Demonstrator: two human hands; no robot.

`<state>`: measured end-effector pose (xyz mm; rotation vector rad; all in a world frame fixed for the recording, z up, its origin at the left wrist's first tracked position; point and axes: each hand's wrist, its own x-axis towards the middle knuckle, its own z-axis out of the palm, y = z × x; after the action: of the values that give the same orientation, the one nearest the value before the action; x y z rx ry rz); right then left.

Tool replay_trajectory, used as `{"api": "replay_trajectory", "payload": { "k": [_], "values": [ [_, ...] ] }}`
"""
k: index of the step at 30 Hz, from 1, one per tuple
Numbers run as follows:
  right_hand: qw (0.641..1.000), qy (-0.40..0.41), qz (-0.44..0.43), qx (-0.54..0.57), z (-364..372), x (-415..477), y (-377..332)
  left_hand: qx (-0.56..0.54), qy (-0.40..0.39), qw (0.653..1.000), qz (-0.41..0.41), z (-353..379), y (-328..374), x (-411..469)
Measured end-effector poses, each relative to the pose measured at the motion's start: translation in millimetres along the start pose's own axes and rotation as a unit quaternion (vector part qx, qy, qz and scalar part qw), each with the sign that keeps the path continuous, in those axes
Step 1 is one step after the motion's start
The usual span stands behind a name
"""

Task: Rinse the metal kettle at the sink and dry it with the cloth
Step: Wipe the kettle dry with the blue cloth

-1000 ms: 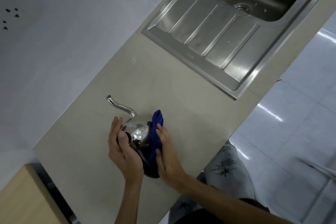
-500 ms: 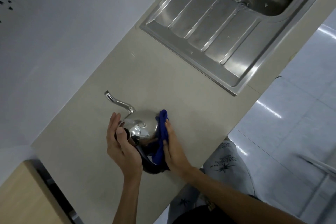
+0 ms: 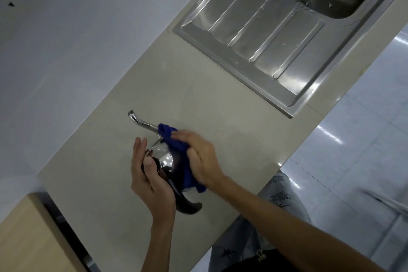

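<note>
A shiny metal kettle (image 3: 164, 159) with a long thin spout and a black handle stands on the beige counter (image 3: 198, 106). My left hand (image 3: 150, 181) steadies it at the lid and handle side, thumb on the black lid knob. My right hand (image 3: 201, 157) presses a dark blue cloth (image 3: 174, 139) against the kettle's far side, near the base of the spout. The cloth drapes down over the body and hides much of it. The steel sink (image 3: 276, 35) lies at the upper right, apart from the kettle.
The sink's ribbed drainboard (image 3: 249, 28) sits between the basin and the kettle. A white wall runs along the counter's left. The counter's front edge drops to a glossy tiled floor (image 3: 353, 139) at right. A wooden cabinet (image 3: 26, 238) is at lower left.
My right hand has swept the blue cloth up the kettle's side from near the handle toward the spout base. My left hand has kept its hold. The black handle now shows below.
</note>
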<state>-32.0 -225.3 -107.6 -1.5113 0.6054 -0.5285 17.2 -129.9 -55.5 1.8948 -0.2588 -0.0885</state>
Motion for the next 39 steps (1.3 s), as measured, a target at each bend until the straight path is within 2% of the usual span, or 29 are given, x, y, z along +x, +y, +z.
{"api": "replay_trajectory", "payload": {
  "k": [2,4,6,10,12,15,18,20,23,25,29,31,34,37,39],
  "values": [
    [0.993,-0.019,0.119,-0.006,-10,34,14,0.004,-0.001,1.000,0.004,0,0,-1],
    [0.984,-0.058,0.166,-0.039,-19,50,19,0.000,-0.001,1.000,0.009,2,4,-2],
    [0.987,-0.070,0.134,-0.046,-19,45,6,0.001,0.000,1.000,0.005,2,5,-2],
    [0.998,-0.014,-0.022,-0.064,-2,9,-25,0.002,0.000,1.000,-0.006,0,3,-1],
    [0.999,0.002,0.012,-0.049,-2,23,-21,0.012,0.005,1.000,-0.002,0,2,-1],
    [0.982,-0.077,0.152,-0.083,-10,65,5,0.015,0.005,1.000,0.003,1,2,0],
    [0.970,-0.144,0.163,-0.108,-17,74,11,0.017,0.009,1.000,0.002,2,3,-1],
    [0.983,-0.127,0.108,-0.077,-19,57,-10,0.023,0.012,1.000,0.000,1,1,-1],
    [0.996,-0.074,-0.022,-0.034,-10,14,-45,0.024,0.003,1.000,-0.005,-1,-7,0],
    [0.995,-0.083,-0.050,-0.030,-4,17,-49,0.019,0.000,1.000,-0.005,-2,-9,0],
    [0.973,-0.206,0.088,-0.057,-7,80,-27,0.028,0.012,1.000,0.005,1,-1,0],
    [0.966,-0.223,0.118,-0.056,-9,87,-21,0.032,0.010,0.999,0.015,2,1,-1],
    [0.981,-0.165,0.097,-0.033,-12,60,-32,0.041,0.011,0.999,0.013,1,0,0],
    [0.998,-0.059,0.004,-0.019,-8,10,-46,0.054,0.006,0.998,0.023,0,1,1],
    [0.999,0.022,0.001,-0.023,4,-6,-30,0.058,0.005,0.998,0.028,1,1,1]
  ]
}}
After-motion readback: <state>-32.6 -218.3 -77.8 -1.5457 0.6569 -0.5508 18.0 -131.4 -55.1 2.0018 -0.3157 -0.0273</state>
